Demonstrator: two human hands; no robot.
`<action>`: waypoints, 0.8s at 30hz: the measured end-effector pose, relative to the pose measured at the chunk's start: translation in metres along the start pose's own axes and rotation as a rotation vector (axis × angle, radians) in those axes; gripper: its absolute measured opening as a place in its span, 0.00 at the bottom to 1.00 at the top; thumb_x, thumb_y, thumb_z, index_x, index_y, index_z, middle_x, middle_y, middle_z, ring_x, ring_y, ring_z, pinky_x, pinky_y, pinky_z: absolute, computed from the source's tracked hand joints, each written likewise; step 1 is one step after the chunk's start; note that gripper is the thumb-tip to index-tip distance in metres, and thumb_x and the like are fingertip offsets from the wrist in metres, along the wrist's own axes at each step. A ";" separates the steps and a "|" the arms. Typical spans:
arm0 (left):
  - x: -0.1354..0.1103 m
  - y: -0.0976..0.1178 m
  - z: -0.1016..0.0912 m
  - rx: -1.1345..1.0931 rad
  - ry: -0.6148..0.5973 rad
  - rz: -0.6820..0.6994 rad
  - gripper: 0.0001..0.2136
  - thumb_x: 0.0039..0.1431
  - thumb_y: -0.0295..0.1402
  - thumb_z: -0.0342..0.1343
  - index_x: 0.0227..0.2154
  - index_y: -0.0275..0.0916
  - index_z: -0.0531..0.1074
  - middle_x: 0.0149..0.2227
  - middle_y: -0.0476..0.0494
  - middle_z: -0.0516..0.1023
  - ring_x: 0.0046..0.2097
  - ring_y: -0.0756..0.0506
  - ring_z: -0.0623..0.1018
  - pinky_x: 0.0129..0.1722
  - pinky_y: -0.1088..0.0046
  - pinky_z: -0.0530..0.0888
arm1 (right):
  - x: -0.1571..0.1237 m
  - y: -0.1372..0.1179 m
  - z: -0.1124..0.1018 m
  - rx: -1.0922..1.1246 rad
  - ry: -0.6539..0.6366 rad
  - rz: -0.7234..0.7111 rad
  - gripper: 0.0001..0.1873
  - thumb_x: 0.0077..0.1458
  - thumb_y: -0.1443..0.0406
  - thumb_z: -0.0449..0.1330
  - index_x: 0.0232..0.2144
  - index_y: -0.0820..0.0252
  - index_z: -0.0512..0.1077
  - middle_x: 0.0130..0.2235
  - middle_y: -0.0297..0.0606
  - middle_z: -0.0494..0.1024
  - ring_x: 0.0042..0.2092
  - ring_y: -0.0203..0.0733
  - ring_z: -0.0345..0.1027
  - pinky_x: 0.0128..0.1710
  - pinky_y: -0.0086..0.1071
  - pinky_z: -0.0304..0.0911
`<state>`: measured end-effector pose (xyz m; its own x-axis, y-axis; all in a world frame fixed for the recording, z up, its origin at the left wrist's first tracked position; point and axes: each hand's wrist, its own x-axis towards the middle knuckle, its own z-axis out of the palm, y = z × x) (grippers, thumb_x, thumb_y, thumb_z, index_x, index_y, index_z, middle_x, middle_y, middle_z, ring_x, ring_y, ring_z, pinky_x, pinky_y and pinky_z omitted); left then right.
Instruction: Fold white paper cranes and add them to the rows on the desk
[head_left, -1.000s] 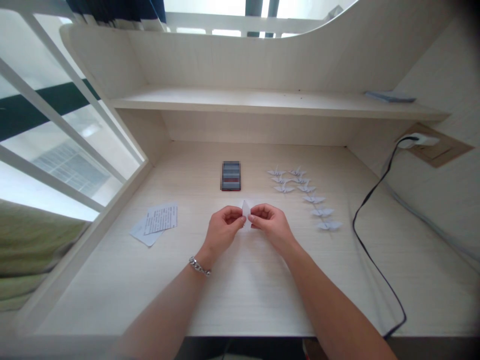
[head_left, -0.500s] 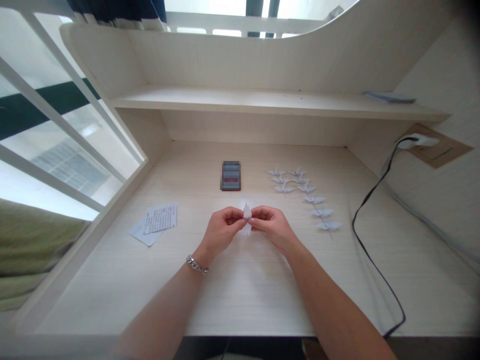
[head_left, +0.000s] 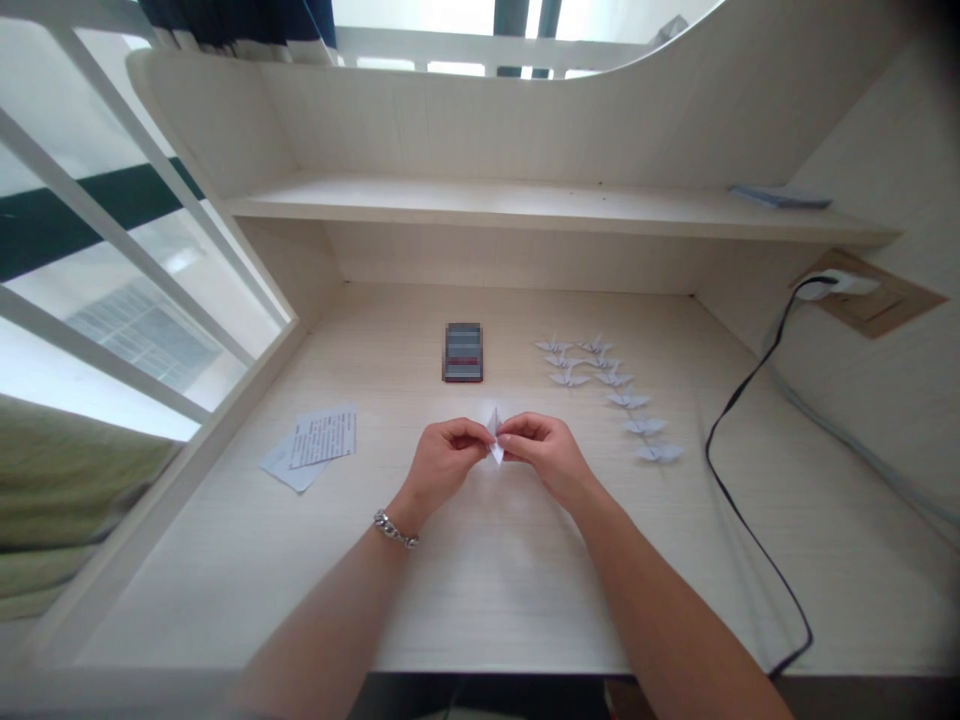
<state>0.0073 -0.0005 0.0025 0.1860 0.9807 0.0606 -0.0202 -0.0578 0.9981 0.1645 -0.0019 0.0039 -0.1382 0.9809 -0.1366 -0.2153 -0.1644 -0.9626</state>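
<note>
Over the middle of the desk, a small folded white paper [head_left: 496, 437] is pinched between my two hands, its pointed ends showing above and below the fingertips. My left hand [head_left: 451, 455] grips its left side with thumb and forefinger. On the right side, my right hand [head_left: 544, 452] holds it the same way. Part of the paper is hidden by the fingers. To the right of my hands, several folded paper cranes [head_left: 628, 400] lie in rows on the desk, reaching back toward the shelf.
A dark phone-like rectangle [head_left: 463, 352], its surface pixelated, lies beyond my hands. Printed paper sheets [head_left: 322, 440] overlap at the left. A black cable [head_left: 724, 480] runs from the wall socket [head_left: 870, 292] down the right side. A shelf [head_left: 487, 205] spans the back, with a thin flat item [head_left: 780, 196] on it.
The folded paper has turned slightly between my fingers, so its lower point now shows more plainly. My left fingers have shifted a little on it; everything else stays put.
</note>
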 end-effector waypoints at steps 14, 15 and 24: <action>0.002 -0.007 0.000 -0.139 0.040 -0.096 0.08 0.42 0.30 0.63 0.26 0.34 0.70 0.26 0.48 0.74 0.28 0.51 0.73 0.29 0.76 0.71 | 0.002 0.007 -0.001 -0.162 0.007 -0.151 0.12 0.37 0.61 0.67 0.24 0.60 0.69 0.24 0.32 0.71 0.26 0.36 0.66 0.28 0.31 0.63; 0.002 -0.008 0.000 -0.141 0.042 -0.099 0.09 0.41 0.30 0.63 0.26 0.34 0.70 0.26 0.48 0.74 0.28 0.51 0.73 0.29 0.75 0.71 | 0.003 0.008 -0.001 -0.158 0.004 -0.149 0.12 0.37 0.62 0.67 0.24 0.60 0.69 0.24 0.32 0.71 0.26 0.36 0.66 0.28 0.30 0.63; 0.001 -0.010 0.005 -0.087 0.099 -0.058 0.11 0.39 0.27 0.64 0.26 0.35 0.67 0.25 0.50 0.72 0.28 0.52 0.73 0.29 0.77 0.71 | 0.006 0.008 0.001 -0.048 0.051 -0.059 0.17 0.32 0.65 0.69 0.23 0.60 0.64 0.22 0.29 0.70 0.23 0.32 0.64 0.24 0.28 0.61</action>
<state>0.0131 0.0005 -0.0076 0.0913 0.9958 -0.0025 -0.0984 0.0116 0.9951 0.1613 0.0022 -0.0042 -0.0767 0.9930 -0.0896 -0.1745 -0.1018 -0.9794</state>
